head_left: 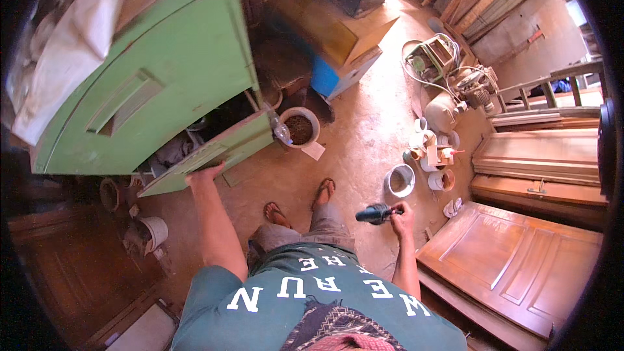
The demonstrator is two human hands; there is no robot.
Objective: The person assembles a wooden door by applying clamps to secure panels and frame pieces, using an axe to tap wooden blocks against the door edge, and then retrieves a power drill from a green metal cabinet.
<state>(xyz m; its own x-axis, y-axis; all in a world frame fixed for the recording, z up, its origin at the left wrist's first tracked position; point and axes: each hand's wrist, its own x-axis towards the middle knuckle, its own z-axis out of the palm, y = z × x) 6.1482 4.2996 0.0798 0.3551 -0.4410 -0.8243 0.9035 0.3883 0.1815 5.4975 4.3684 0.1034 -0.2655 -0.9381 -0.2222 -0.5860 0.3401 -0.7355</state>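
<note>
My left hand (207, 173) is at the outer face of a hinged-out green panel (240, 149) on a big green cabinet (162, 97). Its fingers seem to grip the panel, though they are partly hidden. Behind that panel a gap shows some crumpled grey stuff (174, 149). Away from the cabinet, my right hand (402, 219) is closed round the thin handle of a dark brush-like tool (373, 214). The tool points left, held in the air above the floor. Its exact kind is hard to make out.
A round tub of dark material (315, 120) stands beyond the panel, beside a clear plastic bottle (281, 131). To the right are a white bucket (399, 181), several small cans (442, 180) and a compressor (442, 112). Brown panelled doors (500, 257) lie at the right.
</note>
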